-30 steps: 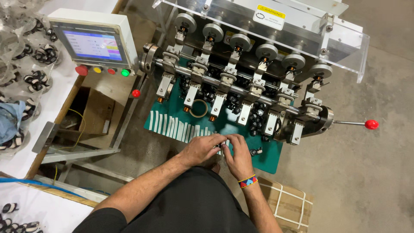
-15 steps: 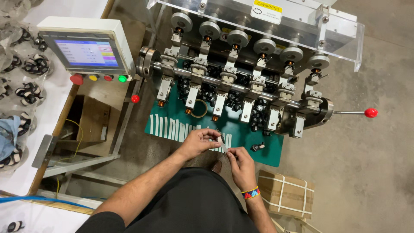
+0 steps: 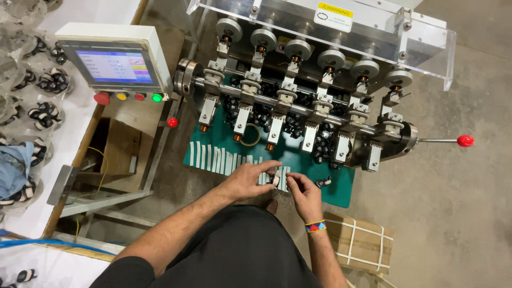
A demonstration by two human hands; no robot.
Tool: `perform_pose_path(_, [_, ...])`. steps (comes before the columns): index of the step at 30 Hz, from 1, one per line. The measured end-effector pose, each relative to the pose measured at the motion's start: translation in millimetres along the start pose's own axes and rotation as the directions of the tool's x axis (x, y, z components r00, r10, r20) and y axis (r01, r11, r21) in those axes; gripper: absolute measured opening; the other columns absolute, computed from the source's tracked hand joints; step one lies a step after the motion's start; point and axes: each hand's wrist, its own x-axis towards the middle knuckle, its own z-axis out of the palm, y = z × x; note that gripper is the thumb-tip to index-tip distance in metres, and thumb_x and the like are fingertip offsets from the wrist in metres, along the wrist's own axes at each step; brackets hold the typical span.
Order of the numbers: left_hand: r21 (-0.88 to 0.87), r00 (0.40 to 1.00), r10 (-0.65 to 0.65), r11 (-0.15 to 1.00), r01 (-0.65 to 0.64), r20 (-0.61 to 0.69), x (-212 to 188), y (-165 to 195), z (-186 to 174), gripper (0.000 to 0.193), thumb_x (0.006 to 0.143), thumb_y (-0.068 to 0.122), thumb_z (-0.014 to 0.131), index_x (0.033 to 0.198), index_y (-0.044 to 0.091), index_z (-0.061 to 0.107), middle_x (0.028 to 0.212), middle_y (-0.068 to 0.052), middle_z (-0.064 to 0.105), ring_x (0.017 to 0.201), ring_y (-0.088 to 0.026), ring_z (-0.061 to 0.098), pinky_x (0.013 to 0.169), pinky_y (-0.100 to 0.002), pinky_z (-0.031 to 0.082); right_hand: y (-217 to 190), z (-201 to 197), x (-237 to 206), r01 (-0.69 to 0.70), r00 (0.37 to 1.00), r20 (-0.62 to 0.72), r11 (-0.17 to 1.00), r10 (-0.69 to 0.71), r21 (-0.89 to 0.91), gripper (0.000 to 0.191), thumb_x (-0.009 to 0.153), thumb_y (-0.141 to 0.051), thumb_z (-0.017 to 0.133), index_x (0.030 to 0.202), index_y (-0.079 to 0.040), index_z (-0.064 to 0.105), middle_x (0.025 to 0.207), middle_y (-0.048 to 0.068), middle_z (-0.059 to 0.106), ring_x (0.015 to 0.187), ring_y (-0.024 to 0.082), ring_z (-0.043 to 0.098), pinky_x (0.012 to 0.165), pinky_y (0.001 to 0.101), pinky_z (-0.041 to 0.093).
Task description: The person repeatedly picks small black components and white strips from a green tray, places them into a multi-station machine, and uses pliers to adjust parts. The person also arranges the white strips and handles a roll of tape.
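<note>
Hands meet low in the middle of the frame, over the front edge of a green mat. The left hand lies flat-ish on the mat with its fingers curled round a small white part, pinching it at the fingertips. The right hand comes in from just beside it, fingertips bent toward the same part; whether they actually grip it I cannot tell, as the piece is tiny and half hidden. A striped wristband sits on the right wrist.

Just left of the hands, a row of pale strips lies side by side on the mat. A small dark part rests on the mat right of the hands. Above them, across the centre of the frame, stands a winding machine with a line of spindles, and a lever with a red knob sticks out at the right. A touch-screen box stands at upper left. A strapped carton sits at lower right.
</note>
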Motion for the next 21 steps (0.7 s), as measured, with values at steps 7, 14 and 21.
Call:
perform_pose_path(7, [0.119,0.996,0.085,0.989,-0.090,0.040,7,22,6,0.075,0.084,0.020,0.075,0.151,0.018,0.041,0.118,-0.008,0.076,0.091,-0.032,0.075,0.080,-0.043,0.060,-11,-21,16,0.009,0.980,0.196,0.980,0.030,-0.198,0.020,0.091,-0.017,0.075,0.104,-0.002,0.075,0.089,0.001,0.074,0.079,0.006,0.066,0.070,0.0249,0.055])
perform_pose_path(14, [0.107,0.997,-0.062,0.993,0.057,0.041,11,18,31,0.076,0.081,0.019,0.073,0.150,0.018,0.042,0.119,-0.008,0.075,0.076,-0.029,0.075,0.075,-0.039,0.061,-43,-11,-12,0.321,0.942,0.089,0.798,-0.323,-0.510,0.012,0.090,-0.014,0.072,0.099,-0.005,0.073,0.089,0.010,0.073,0.076,0.023,0.073,0.068,0.0350,0.056])
perform_pose_path(21, [-0.292,0.909,-0.396,0.861,0.416,0.128,17,-25,84,0.074,0.079,0.027,0.084,0.142,0.009,0.050,0.088,-0.012,0.079,0.076,-0.019,0.074,0.069,-0.033,0.058,-21,-39,-22,0.358,0.923,0.319,0.785,-0.215,-0.506,0.024,0.086,-0.018,0.071,0.108,-0.008,0.072,0.100,0.012,0.075,0.080,0.032,0.073,0.069,0.0410,0.058])
